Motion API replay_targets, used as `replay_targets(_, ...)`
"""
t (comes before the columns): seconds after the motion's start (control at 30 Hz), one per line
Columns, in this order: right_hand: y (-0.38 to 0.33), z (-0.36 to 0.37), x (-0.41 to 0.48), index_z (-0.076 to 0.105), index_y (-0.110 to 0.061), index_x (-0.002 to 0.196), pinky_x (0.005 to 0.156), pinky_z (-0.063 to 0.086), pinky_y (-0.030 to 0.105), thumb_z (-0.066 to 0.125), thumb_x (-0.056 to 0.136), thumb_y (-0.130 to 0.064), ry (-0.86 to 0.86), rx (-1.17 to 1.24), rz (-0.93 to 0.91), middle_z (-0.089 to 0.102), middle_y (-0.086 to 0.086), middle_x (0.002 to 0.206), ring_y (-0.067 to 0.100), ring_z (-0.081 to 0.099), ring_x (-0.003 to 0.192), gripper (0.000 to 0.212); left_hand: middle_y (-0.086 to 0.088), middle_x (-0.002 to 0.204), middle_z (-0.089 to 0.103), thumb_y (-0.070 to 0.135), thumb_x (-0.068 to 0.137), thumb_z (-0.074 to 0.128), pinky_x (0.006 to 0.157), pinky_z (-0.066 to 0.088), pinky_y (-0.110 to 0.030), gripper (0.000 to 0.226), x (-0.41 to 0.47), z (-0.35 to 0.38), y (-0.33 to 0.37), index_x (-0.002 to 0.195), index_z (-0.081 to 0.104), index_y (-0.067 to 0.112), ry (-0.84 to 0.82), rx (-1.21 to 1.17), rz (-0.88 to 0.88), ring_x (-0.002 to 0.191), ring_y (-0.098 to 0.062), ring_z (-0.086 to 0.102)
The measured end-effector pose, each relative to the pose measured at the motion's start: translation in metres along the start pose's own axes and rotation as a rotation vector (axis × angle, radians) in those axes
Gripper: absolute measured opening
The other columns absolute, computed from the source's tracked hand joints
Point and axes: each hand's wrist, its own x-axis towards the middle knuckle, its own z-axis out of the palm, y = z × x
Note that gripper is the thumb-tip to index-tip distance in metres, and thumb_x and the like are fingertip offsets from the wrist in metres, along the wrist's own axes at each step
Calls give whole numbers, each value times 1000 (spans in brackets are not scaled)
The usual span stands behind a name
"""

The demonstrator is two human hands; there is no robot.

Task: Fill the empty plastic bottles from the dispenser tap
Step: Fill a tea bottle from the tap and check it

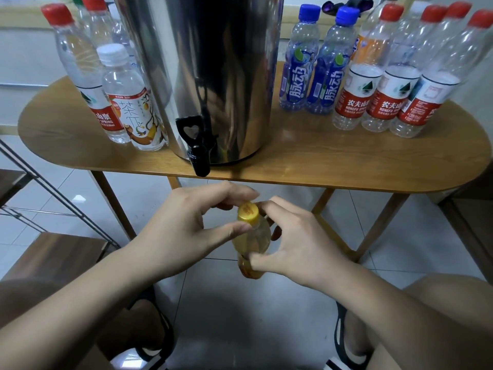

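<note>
Left hand (184, 221) in pinch on cap (248, 211)

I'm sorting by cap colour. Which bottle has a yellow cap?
The bottle held in front of the table: left hand pinches its yellow cap, right hand grips its body. The other caps are red, blue or white.

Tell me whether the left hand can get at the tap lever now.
Probably yes, but not freely: the left hand pinches the yellow cap of the bottle that the right hand holds. The tap lever stands above, at the table front, nothing between; release the cap first.
</note>
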Motion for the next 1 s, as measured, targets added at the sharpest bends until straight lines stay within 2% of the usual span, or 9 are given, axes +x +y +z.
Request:
replay_targets(0.13, 3, -5, 2, 68, -37, 122, 82, 57, 35, 88, 75, -47, 43, 12, -9, 62, -15, 113, 14, 62, 108, 52, 20, 128, 71, 34, 95, 82, 94, 60, -28, 47, -7, 4, -11, 139, 66, 29, 22, 9, -76, 120, -8, 70)
replay_targets(0.27, 2, -10, 2, 68, -36, 123, 77, 54, 20, 93, 75, -44, 101, 36, 2, 61, -23, 108, 9, 62, 106, 55, 25, 131, 67, 38, 86, 85, 93, 60, -29, 60, -15, 14, -24, 139, 58, 36, -88, 6, -168, 123, -3, 67)
replay_targets(0.4, -1, -11, 2, 68, -35, 122, 74, 55, 19, 96, 73, -39, 148, 92, -1, 64, -20, 111, 11, 65, 106, 56, 29, 130, 65, 56, 77, 88, 94, 60, -31, 69, -23, 33, -32, 136, 56, 39, -139, -25, -239, 123, 0, 64)
replay_targets(0.5, -3, -11, 1, 69, -34, 126, 76, 57, 22, 96, 74, -36, 177, 117, -21, 66, -18, 113, 14, 65, 107, 60, 26, 126, 69, 56, 76, 93, 95, 60, -33, 69, -25, 44, -37, 133, 58, 37, -123, -78, -286, 121, -2, 65)
replay_targets(0.6, -4, -9, 0, 68, -33, 130, 77, 58, 24, 96, 75, -33, 194, 149, -41, 67, -16, 115, 16, 66, 110, 62, 21, 126, 71, 64, 76, 88, 92, 60, -35, 73, -26, 53, -35, 135, 60, 33, -81, -93, -279, 119, -6, 66)
replay_targets(0.73, -5, -10, -2, 66, -36, 134, 81, 59, 26, 97, 77, -34, 147, 213, -38, 67, -17, 124, 16, 64, 117, 65, 15, 115, 75, 51, 75, 89, 86, 60, -36, 60, -25, 52, -34, 126, 68, 28, -51, -65, -267, 108, -11, 70)
replay_targets(0.83, -6, -13, -3, 64, -39, 134, 83, 60, 26, 96, 79, -39, 106, 260, -36, 66, -19, 126, 13, 62, 120, 64, 18, 108, 75, 49, 74, 90, 82, 61, -34, 50, -26, 40, -33, 116, 70, 32, -49, -9, -255, 103, -10, 70)
replay_targets(1.0, 3, -13, 0, 63, -35, 135, 85, 62, 42, 88, 84, -52, 127, 335, -31, 67, -7, 126, 24, 65, 118, 59, 19, 102, 75, 31, 71, 100, 79, 61, -36, 47, -26, 10, -28, 104, 68, 38, 20, 41, -213, 100, -10, 71)
